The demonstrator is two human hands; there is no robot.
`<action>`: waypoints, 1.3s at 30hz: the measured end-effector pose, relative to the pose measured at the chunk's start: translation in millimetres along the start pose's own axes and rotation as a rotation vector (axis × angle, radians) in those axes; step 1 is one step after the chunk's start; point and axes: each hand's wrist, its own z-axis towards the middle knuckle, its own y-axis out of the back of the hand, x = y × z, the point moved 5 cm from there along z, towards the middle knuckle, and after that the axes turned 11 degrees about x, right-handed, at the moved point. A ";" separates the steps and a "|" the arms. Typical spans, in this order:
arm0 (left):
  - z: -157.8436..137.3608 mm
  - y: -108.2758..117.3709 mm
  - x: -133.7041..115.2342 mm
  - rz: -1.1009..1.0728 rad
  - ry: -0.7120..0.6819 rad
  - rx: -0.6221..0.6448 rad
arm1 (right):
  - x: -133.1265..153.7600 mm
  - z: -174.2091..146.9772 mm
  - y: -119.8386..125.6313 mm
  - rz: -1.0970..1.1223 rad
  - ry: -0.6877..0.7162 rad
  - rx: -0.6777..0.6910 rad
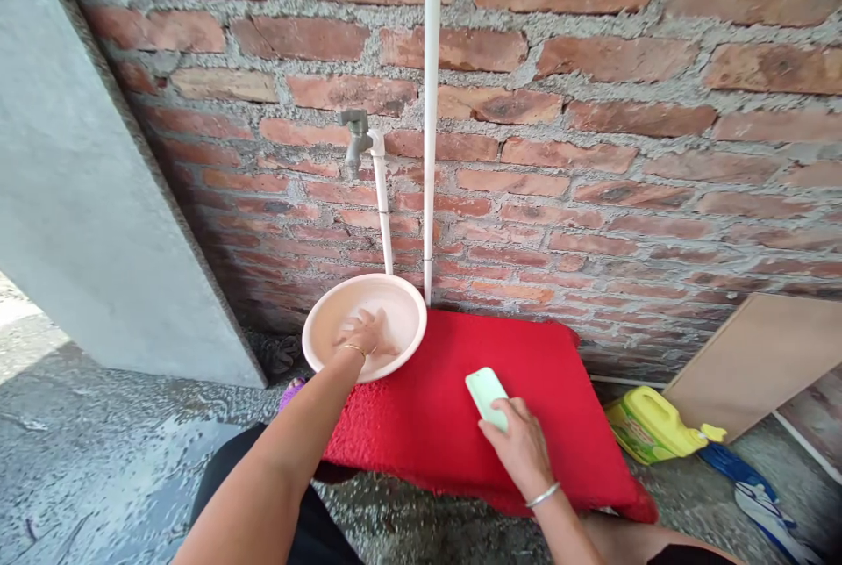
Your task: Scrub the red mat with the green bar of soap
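My left hand [365, 335] reaches down into a round pale pink basin [310, 339], its fingers spread in the clear water. The basin stands at the back left end of a red cloth [526, 341], which covers a low flat surface. A wet, rough-looking patch of the cloth lies in front of the basin. Over the right part of the cloth, my right hand [519, 446] is closed around the near end of a pale green oblong scrubbing brush [485, 389]. The brush's smooth top faces up; its underside is hidden.
Behind rises a brick wall [532, 181] with a tap [356, 144] above the basin and a tall white pipe [432, 65]. A grey slab [111, 188] leans at left. A yellow jug [651, 425], blue-and-white slippers [756, 495] and a tan board [756, 354] are at right.
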 end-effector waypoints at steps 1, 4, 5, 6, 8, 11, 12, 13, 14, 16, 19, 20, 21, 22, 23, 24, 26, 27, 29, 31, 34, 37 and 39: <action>1.9 -0.7 0.1 -0.004 -0.001 -0.005 | -26.1 -2.9 7.9 0.014 -0.072 -0.027; 7.6 -2.8 0.9 -0.010 0.013 -0.014 | -107.1 -18.6 32.8 0.082 -0.318 -0.081; 8.7 -3.1 0.9 -0.014 0.013 -0.016 | -132.2 -25.8 41.4 0.109 -0.394 -0.094; 9.2 -3.2 0.7 -0.016 0.011 -0.018 | -155.0 -33.4 50.1 0.130 -0.466 -0.111; 8.0 -2.6 0.2 -0.024 0.009 -0.019 | -189.7 -47.8 66.3 0.145 -0.597 -0.157; 2.2 -0.7 -1.5 -0.022 -0.003 -0.008 | -202.1 -56.0 79.8 0.143 -0.674 -0.210; 0.2 -0.3 -2.4 -0.013 -0.010 0.002 | -193.9 -53.0 79.3 0.155 -0.651 -0.206; -1.3 -0.1 -3.3 -0.001 -0.016 0.015 | -179.7 -47.0 76.3 0.170 -0.605 -0.196; -2.2 -0.3 -4.0 0.014 -0.018 0.028 | -160.3 -38.9 71.1 0.186 -0.545 -0.180; -2.2 -1.5 -4.1 0.040 -0.002 0.054 | -110.5 -18.3 55.0 0.210 -0.411 -0.130; -0.3 -3.2 -3.4 0.051 0.014 0.053 | -25.3 15.0 23.1 0.215 -0.219 -0.025; 0.0 -3.4 -3.3 0.041 0.007 0.045 | 1.9 24.9 12.7 0.196 -0.159 -0.001; 0.0 -3.4 -3.5 0.026 -0.009 0.035 | 26.8 33.8 2.7 0.171 -0.108 0.020; -0.4 -3.0 -3.9 0.009 -0.033 0.024 | 48.9 41.6 -6.7 0.148 -0.066 0.036; -1.1 -2.6 -4.0 -0.005 -0.050 0.015 | 67.7 48.2 -15.2 0.131 -0.032 0.047; -1.7 -2.0 -4.0 -0.013 -0.063 0.008 | 83.0 53.7 -22.8 0.119 -0.005 0.057; -2.2 -1.1 -3.2 -0.013 -0.062 0.001 | 103.3 61.9 -34.1 0.111 0.040 0.071; -1.7 -1.2 -2.0 -0.010 -0.046 0.004 | 108.3 64.8 -37.6 0.106 0.062 0.075; 0.5 -2.4 -0.2 -0.009 -0.029 0.013 | 107.4 68.8 -39.3 0.092 0.087 0.075; 3.5 -4.0 0.9 -0.018 -0.046 0.002 | 92.4 71.2 -34.2 0.079 0.071 0.064; 5.9 -5.0 2.7 -0.030 -0.076 -0.049 | 47.6 71.4 -15.9 0.066 -0.025 0.031; 4.5 -4.0 3.1 -0.011 -0.080 -0.048 | -14.2 63.5 10.2 0.061 -0.168 -0.007; 2.9 -3.0 3.0 0.015 -0.057 -0.015 | -58.1 52.3 28.9 0.061 -0.265 -0.035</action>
